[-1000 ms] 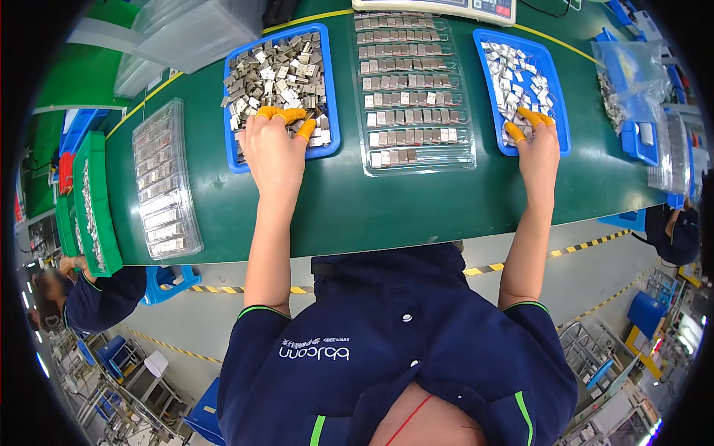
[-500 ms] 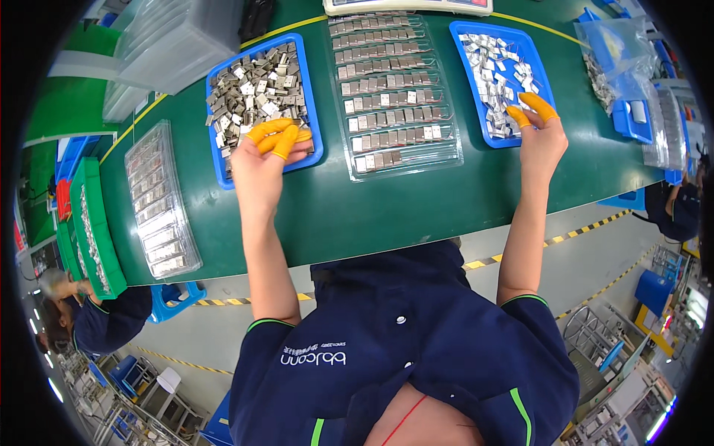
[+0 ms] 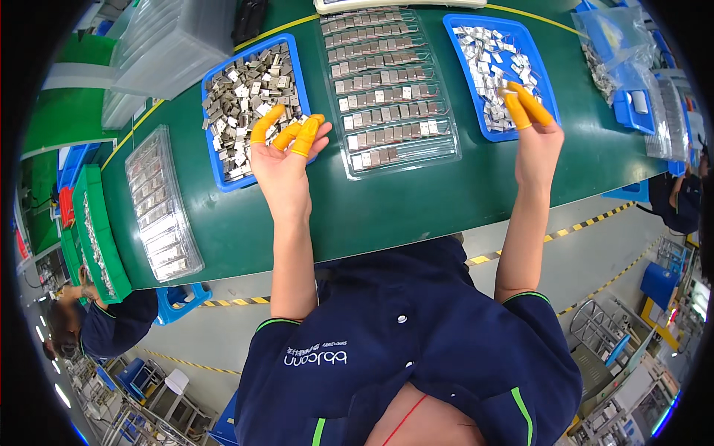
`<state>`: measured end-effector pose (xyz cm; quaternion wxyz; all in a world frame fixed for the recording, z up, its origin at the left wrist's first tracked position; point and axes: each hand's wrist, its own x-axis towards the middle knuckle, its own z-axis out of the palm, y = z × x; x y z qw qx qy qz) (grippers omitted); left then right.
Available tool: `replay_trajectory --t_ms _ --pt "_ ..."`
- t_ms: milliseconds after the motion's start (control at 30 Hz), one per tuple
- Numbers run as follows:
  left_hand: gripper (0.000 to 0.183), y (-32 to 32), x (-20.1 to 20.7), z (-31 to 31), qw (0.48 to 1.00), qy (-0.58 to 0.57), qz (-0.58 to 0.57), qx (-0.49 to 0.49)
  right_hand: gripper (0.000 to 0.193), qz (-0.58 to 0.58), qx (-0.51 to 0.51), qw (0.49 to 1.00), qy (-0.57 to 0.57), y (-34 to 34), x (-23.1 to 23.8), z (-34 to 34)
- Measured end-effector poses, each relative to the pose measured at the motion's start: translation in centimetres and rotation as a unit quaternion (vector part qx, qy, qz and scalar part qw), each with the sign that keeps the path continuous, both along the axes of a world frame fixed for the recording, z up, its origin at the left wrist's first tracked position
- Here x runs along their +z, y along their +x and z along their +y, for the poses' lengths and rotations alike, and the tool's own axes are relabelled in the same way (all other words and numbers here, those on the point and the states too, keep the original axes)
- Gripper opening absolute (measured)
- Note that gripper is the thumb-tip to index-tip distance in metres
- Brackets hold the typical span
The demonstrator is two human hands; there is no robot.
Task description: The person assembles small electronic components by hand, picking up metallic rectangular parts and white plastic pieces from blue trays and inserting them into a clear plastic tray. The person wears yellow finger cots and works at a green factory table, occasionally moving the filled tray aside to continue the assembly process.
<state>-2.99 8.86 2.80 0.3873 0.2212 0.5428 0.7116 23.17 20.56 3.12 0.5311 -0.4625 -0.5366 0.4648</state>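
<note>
My left hand (image 3: 286, 160), wearing yellow finger cots, is over the near right corner of a blue tray (image 3: 301, 82) heaped with metal USB plug shells (image 3: 249, 93). Its thumb and a finger are pressed together; whatever is between them is hidden. My right hand (image 3: 534, 134), in yellow cots too, is raised above the near part of a second blue tray (image 3: 547, 89) of small white connectors (image 3: 483, 67). Its thumb and forefinger pinch a small white connector (image 3: 506, 91). Between the hands lies a clear blister tray (image 3: 424, 165) with rows of metal plugs, its nearest row part filled.
Another filled clear tray (image 3: 163, 201) lies at the left, beside a green bin (image 3: 104, 245) of small parts. Stacked clear trays (image 3: 175, 52) stand at the far left. A white device (image 3: 401, 6) sits at the back. Plastic bags (image 3: 617, 44) lie at the right. Co-workers sit at both sides.
My left hand has moved right, toward the tray's right edge, and its fingers have shifted. My right hand has drawn slightly left, its thumb and forefinger now closed together.
</note>
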Motion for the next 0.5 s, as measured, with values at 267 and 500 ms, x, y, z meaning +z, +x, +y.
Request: replay_trajectory --t_ms 267,500 --pt "0.036 1.8 -0.8 -0.6 0.999 -0.015 0.005 -0.044 0.025 0.128 0.172 0.974 -0.075 -5.0 2.2 -4.4" --pt "0.028 4.0 0.3 -1.2 0.989 0.025 0.006 -0.145 0.019 0.049 0.168 0.982 -0.069 -6.8 1.7 -5.7"
